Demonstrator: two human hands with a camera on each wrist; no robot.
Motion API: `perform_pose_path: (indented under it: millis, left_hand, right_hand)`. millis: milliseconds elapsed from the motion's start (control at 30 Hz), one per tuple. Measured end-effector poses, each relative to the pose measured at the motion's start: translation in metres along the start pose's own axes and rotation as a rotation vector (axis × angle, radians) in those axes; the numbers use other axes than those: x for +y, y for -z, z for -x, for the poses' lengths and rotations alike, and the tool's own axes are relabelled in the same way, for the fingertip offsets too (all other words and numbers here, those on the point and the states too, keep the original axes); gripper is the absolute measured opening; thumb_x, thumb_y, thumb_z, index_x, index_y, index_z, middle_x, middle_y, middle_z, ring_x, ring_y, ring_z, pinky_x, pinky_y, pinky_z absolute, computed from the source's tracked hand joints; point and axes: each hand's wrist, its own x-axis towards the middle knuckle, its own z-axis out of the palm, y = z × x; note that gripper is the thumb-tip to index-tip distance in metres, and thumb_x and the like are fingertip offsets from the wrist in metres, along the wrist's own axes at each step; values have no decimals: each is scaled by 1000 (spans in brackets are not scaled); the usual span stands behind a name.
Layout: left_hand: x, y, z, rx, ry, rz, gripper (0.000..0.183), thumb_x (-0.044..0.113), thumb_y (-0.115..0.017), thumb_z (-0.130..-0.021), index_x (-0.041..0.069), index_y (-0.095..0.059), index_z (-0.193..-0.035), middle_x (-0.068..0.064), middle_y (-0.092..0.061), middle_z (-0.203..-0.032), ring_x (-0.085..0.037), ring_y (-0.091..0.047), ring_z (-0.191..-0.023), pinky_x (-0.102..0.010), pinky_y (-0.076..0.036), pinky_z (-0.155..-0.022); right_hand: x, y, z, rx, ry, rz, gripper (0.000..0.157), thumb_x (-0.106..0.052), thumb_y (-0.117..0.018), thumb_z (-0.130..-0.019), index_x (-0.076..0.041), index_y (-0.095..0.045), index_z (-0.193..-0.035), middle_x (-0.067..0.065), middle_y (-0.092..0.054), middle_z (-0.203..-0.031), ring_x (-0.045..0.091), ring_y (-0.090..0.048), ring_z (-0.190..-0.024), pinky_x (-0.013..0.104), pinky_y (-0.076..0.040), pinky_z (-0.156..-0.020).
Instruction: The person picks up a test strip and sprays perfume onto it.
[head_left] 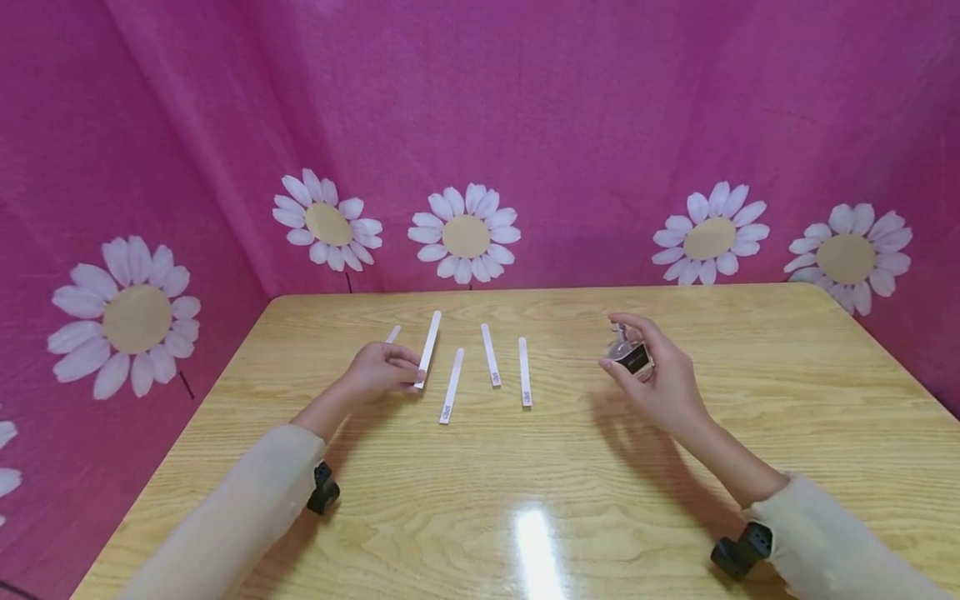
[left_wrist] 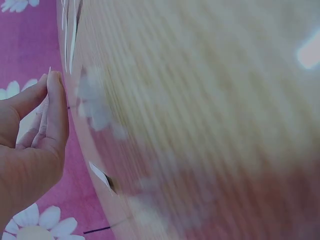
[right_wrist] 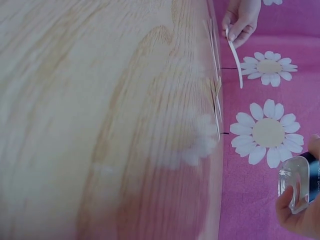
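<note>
My left hand (head_left: 378,371) pinches a white paper test strip (head_left: 429,346) by its near end, between thumb and fingers. The strip is lifted off the table and slants up and away; in the right wrist view the held strip (right_wrist: 235,60) looks slightly bent. In my right hand (head_left: 663,379) is a small clear glass perfume bottle (head_left: 630,356) with a black label, gripped between thumb and fingers above the table. The right wrist view shows only part of the bottle (right_wrist: 298,182), at its right edge. Another strip (head_left: 393,334) lies partly hidden behind my left hand.
On the wooden table (head_left: 600,483) lie more white strips, one (head_left: 452,387) just right of my left hand, another (head_left: 491,354) farther back and a third (head_left: 525,372) nearest the bottle. A pink cloth (head_left: 525,125) with daisies hangs along the back and left.
</note>
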Motion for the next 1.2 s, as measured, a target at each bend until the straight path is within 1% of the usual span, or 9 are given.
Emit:
perform_pose_path:
  millis: [233, 367, 433, 567, 633, 733, 867, 1100, 1200]
  left_hand:
    - [0, 6, -15, 56, 23, -76, 29, 2, -67, -87, -12, -60, -110, -1, -69, -75, -4, -64, -61, -23, -60, -68]
    - [-2, 7, -18, 89, 13, -123, 27, 3, -68, -86, -11, -61, -108, -6, -71, -79, -4, -64, -61, -23, -60, -68]
    - [-2, 7, -18, 107, 9, -153, 28, 4, -69, -85, -10, -62, -108, -12, -73, -84, -4, -65, -62, -23, -60, -69]
    - [-2, 7, -16, 149, -23, -262, 30, 10, -71, -84, -6, -65, -109, -19, -72, -98, -7, -66, -70, -22, -57, -71]
    - [-2, 7, -15, 160, -50, -304, 31, 12, -71, -84, -5, -65, -110, -21, -71, -104, -11, -67, -77, -22, -55, -72]
    - [-1, 7, -13, 169, -86, -348, 31, 13, -71, -85, -4, -65, -110, -22, -70, -107, -20, -69, -87, -22, -54, -73]
    - [0, 7, -11, 164, -113, -365, 29, 11, -71, -84, -5, -65, -109, -22, -71, -105, -24, -69, -92, -23, -55, -76]
    - [-2, 6, -11, 175, -126, -402, 25, 6, -72, -81, -4, -67, -104, -20, -72, -99, -21, -68, -88, -19, -51, -74]
    - [-3, 5, -11, 173, -132, -418, 24, 5, -73, -80, -4, -67, -101, -19, -73, -96, -20, -68, -86, -23, -52, -77]
  right_hand:
    - [-1, 2, 0, 9, -3, 4, 59, -4, -78, -77, -14, -56, -130, 17, -66, -111, 0, -53, -74, 13, -47, -44]
    - [1, 1, 1, 7, -8, -1, 59, -5, -78, -77, -15, -56, -130, 17, -66, -111, -2, -52, -73, 14, -46, -43]
    - [2, 0, 1, 6, -10, 3, 59, -5, -78, -77, -15, -56, -130, 16, -66, -111, -1, -52, -74, 14, -46, -43]
    - [2, 1, 2, 8, -9, 13, 59, -5, -78, -77, -15, -56, -130, 15, -66, -111, 0, -52, -74, 13, -46, -43]
    - [2, 2, 1, 11, -8, 14, 59, -4, -78, -77, -15, -56, -130, 15, -66, -109, -1, -52, -74, 13, -46, -43]
    - [1, 4, 1, 13, -3, 16, 59, -4, -78, -77, -14, -55, -130, 15, -66, -108, -2, -52, -77, 13, -46, -44]
    - [1, 4, 0, 16, -2, 19, 59, -3, -78, -77, -14, -55, -130, 15, -66, -109, -3, -51, -78, 12, -46, -44]
    - [2, 4, 1, 10, -7, 5, 59, -3, -78, -77, -14, -55, -131, 15, -66, -109, -4, -51, -77, 13, -46, -43]
    - [2, 3, 2, 9, -5, -2, 59, -3, -78, -77, -13, -55, -130, 15, -65, -109, -3, -51, -76, 13, -46, -43]
